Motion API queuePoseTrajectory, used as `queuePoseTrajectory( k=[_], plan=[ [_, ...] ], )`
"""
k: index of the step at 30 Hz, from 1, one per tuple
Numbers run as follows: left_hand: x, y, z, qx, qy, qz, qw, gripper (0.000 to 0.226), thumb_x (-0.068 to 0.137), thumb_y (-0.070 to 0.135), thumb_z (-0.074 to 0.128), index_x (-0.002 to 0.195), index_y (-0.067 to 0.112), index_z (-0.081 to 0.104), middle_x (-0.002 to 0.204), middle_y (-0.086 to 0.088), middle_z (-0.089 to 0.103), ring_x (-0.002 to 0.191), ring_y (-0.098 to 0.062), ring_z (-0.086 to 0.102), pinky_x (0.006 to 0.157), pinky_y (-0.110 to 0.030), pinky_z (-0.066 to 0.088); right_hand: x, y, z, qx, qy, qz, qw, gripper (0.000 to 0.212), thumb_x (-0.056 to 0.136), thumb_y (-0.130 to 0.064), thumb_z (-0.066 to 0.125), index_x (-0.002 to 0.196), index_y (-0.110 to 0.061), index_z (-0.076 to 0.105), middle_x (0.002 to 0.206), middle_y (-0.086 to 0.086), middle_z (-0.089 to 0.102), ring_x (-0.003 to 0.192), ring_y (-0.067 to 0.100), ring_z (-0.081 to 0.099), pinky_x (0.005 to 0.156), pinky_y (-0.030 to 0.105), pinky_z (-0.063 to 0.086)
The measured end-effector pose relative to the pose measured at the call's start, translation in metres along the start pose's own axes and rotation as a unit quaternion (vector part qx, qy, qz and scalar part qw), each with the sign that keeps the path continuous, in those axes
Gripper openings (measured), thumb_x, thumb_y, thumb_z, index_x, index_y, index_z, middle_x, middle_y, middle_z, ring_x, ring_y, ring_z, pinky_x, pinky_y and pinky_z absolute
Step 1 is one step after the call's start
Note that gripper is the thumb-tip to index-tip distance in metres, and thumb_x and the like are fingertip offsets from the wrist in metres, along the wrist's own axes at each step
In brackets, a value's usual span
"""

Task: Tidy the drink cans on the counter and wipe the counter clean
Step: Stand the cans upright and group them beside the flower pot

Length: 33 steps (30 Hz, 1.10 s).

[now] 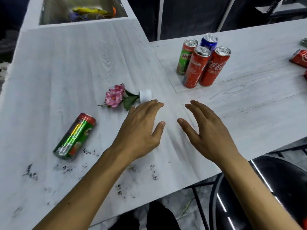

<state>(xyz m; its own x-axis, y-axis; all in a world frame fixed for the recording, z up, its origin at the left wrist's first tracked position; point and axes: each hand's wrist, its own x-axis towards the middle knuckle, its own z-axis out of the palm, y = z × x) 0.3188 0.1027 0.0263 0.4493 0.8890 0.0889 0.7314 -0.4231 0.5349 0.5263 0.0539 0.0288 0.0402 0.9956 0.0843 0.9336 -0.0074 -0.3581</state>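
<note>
Several cans stand upright together at the back right of the white counter (66, 67): a green Milo can (185, 58), a blue can (208, 43) and two red Coca-Cola cans (196, 68) (214, 67). Another green Milo can (74, 136) lies on its side at the left. A red can (299, 59) lies at the right edge, partly cut off. My left hand (141, 130) and my right hand (211, 130) hover over the counter's middle, both with fingers apart and holding nothing. Dark smudges (66, 168) mark the counter near its front edge.
A small pink artificial flower in a toppled white pot (145, 95) lies just beyond my left fingertips. A steel sink (79, 12) with colourful items sits at the back left. A black chair (274, 188) stands below the counter at the right.
</note>
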Motion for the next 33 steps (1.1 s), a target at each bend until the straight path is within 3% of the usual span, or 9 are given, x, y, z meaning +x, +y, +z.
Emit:
queuePoseTrajectory(
  k=[5, 8, 11, 13, 15, 17, 20, 26, 33],
  plan=[
    [-0.045, -0.038, -0.032, 0.016, 0.029, -0.001, 0.999, 0.051, 0.102, 0.038, 0.056, 0.150, 0.024, 0.045, 0.161, 0.003, 0.040, 0.145, -0.009, 0.025, 0.120, -0.030, 0.016, -0.018, -0.053, 0.022, 0.021, 0.010, -0.009, 1.000, 0.063, 0.102, -0.054, 0.047, 0.149, -0.013, 0.051, 0.159, 0.008, 0.046, 0.146, 0.025, 0.042, 0.118, 0.042, 0.037],
    [-0.069, -0.060, -0.052, 0.015, 0.035, -0.010, 0.999, 0.051, 0.102, 0.037, 0.057, 0.150, 0.023, 0.046, 0.159, 0.003, 0.043, 0.146, -0.013, 0.033, 0.126, -0.039, 0.020, -0.025, -0.085, 0.037, 0.031, 0.007, -0.016, 0.999, 0.064, 0.102, -0.055, 0.046, 0.150, -0.013, 0.050, 0.159, 0.007, 0.046, 0.146, 0.024, 0.043, 0.118, 0.040, 0.036],
    [-0.094, -0.082, -0.071, 0.019, 0.047, -0.020, 0.999, 0.050, 0.102, 0.038, 0.057, 0.149, 0.022, 0.048, 0.159, 0.003, 0.044, 0.144, -0.009, 0.028, 0.122, -0.023, 0.011, -0.029, -0.118, 0.050, 0.038, 0.009, -0.026, 0.999, 0.063, 0.102, -0.054, 0.049, 0.149, -0.012, 0.052, 0.157, 0.007, 0.048, 0.144, 0.024, 0.044, 0.117, 0.039, 0.037],
    [-0.109, -0.095, -0.081, 0.018, 0.042, -0.038, 0.998, 0.052, 0.102, 0.043, 0.054, 0.151, 0.026, 0.045, 0.162, 0.006, 0.038, 0.151, -0.012, 0.026, 0.128, -0.034, 0.013, -0.030, -0.137, 0.059, 0.039, 0.011, -0.032, 0.999, 0.062, 0.103, -0.052, 0.050, 0.148, -0.010, 0.052, 0.155, 0.009, 0.050, 0.143, 0.025, 0.046, 0.116, 0.038, 0.037],
    [-0.124, -0.109, -0.092, 0.014, 0.048, -0.045, 0.998, 0.054, 0.100, 0.046, 0.052, 0.150, 0.027, 0.046, 0.161, 0.008, 0.041, 0.148, -0.012, 0.030, 0.124, -0.048, 0.026, -0.030, -0.157, 0.067, 0.038, 0.013, -0.039, 0.998, 0.061, 0.103, -0.051, 0.051, 0.147, -0.008, 0.053, 0.154, 0.011, 0.052, 0.142, 0.026, 0.047, 0.115, 0.039, 0.038],
    [-0.136, -0.119, -0.101, 0.008, 0.059, -0.051, 0.997, 0.055, 0.098, 0.046, 0.052, 0.149, 0.026, 0.047, 0.158, 0.008, 0.044, 0.142, -0.011, 0.034, 0.119, -0.052, 0.033, -0.030, -0.175, 0.075, 0.034, 0.015, -0.046, 0.998, 0.061, 0.103, -0.051, 0.052, 0.146, -0.007, 0.054, 0.152, 0.012, 0.054, 0.140, 0.028, 0.049, 0.113, 0.039, 0.039],
    [-0.151, -0.138, -0.112, 0.006, 0.066, -0.067, 0.996, 0.054, 0.100, 0.046, 0.053, 0.150, 0.026, 0.046, 0.159, 0.007, 0.043, 0.142, -0.009, 0.033, 0.120, -0.051, 0.033, -0.028, -0.198, 0.085, 0.023, 0.016, -0.052, 0.998, 0.060, 0.104, -0.050, 0.052, 0.145, -0.007, 0.055, 0.149, 0.012, 0.056, 0.137, 0.028, 0.051, 0.110, 0.036, 0.041],
    [-0.168, -0.167, -0.124, -0.002, 0.069, -0.090, 0.994, 0.059, 0.095, 0.049, 0.048, 0.151, 0.028, 0.045, 0.162, 0.009, 0.039, 0.149, -0.009, 0.031, 0.127, -0.041, 0.018, -0.023, -0.233, 0.102, 0.007, 0.042, -0.052, 0.998, 0.054, 0.103, -0.047, 0.056, 0.136, -0.004, 0.060, 0.133, 0.013, 0.066, 0.122, 0.029, 0.060, 0.093, 0.035, 0.048],
    [-0.173, -0.190, -0.125, -0.008, 0.073, -0.097, 0.993, 0.055, 0.098, 0.048, 0.049, 0.150, 0.028, 0.046, 0.161, 0.008, 0.041, 0.148, -0.012, 0.033, 0.126, -0.043, 0.021, -0.014, -0.257, 0.112, 0.025, 0.046, -0.019, 0.998, 0.050, 0.103, -0.052, 0.054, 0.125, -0.008, 0.063, 0.118, 0.011, 0.070, 0.106, 0.032, 0.064, 0.074, 0.035, 0.046]
  ],
)
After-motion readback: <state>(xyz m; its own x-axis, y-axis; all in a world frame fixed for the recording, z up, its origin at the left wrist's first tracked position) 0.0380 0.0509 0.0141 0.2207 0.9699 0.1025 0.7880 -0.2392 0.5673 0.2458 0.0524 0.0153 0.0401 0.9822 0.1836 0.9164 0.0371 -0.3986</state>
